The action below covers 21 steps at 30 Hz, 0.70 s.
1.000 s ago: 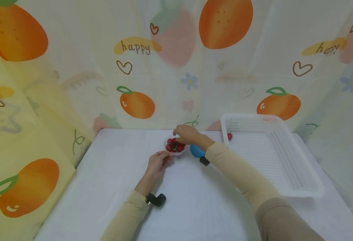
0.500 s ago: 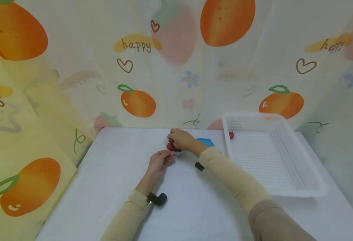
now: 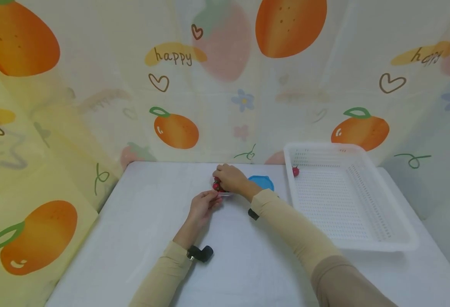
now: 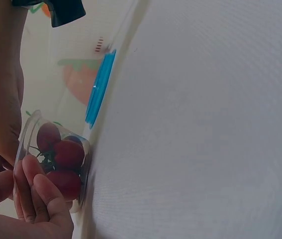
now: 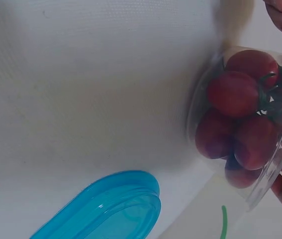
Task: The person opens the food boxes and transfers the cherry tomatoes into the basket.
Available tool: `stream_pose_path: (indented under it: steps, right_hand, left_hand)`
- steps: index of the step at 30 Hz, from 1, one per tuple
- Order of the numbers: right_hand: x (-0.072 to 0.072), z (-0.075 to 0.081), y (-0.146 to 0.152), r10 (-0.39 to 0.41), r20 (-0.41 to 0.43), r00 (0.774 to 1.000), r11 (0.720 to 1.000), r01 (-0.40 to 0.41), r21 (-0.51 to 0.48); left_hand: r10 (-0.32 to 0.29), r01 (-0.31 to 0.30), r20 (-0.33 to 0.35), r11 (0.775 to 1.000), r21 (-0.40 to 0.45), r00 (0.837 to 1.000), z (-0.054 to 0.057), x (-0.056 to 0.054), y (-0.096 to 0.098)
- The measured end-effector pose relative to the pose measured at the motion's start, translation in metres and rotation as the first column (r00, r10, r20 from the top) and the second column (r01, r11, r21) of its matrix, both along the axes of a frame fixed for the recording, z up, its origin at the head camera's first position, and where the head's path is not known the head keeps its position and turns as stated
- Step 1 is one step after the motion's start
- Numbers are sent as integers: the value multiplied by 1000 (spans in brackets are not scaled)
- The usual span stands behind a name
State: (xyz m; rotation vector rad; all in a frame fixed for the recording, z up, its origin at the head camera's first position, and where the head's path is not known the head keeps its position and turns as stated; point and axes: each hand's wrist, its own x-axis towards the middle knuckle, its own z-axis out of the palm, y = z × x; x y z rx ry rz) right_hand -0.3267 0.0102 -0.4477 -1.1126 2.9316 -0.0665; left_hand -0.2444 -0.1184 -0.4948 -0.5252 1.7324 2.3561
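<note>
A small clear plastic container (image 5: 267, 181) full of red cherry tomatoes (image 5: 232, 93) with green stems stands on the white-covered table. My left hand (image 3: 202, 207) pinches its near rim between thumb and fingers, and the left wrist view shows those fingers against the clear wall. Over the container my right hand (image 3: 232, 179) bends down from above, fingers at the tomatoes. Its fingertips are hidden in the head view, and I cannot tell whether they grip a tomato. Just right of the container lies a blue plastic lid (image 3: 262, 182).
A large white perforated basket (image 3: 382, 245) stands on the right side of the table, with one cherry tomato (image 3: 295, 171) at its left wall. Behind the table hangs a fruit-print curtain (image 3: 217, 98).
My right hand has come down and slightly left onto the tomatoes, uncovering more of the blue lid. The left hand keeps its hold on the container's rim.
</note>
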Motion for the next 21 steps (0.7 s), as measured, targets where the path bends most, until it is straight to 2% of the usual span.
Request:
stream_pose_path:
  steps: [7,15,21]
  right_hand:
    - [-2,-3,-4,-9,4,1000,999,9,35]
    - [-1,-7,-4,-18,-26,1000,999,19,33]
    - [-3,-3,0,0,-29,1000,1000,0,16]
  left_hand:
    - [-5,5,-7,1000,16,1000,1,-1,0]
    - [7,-7,-5,1000,21,1000,-1,-1,1]
    - [5,-4,-15,1000,27,1000,0,0,0]
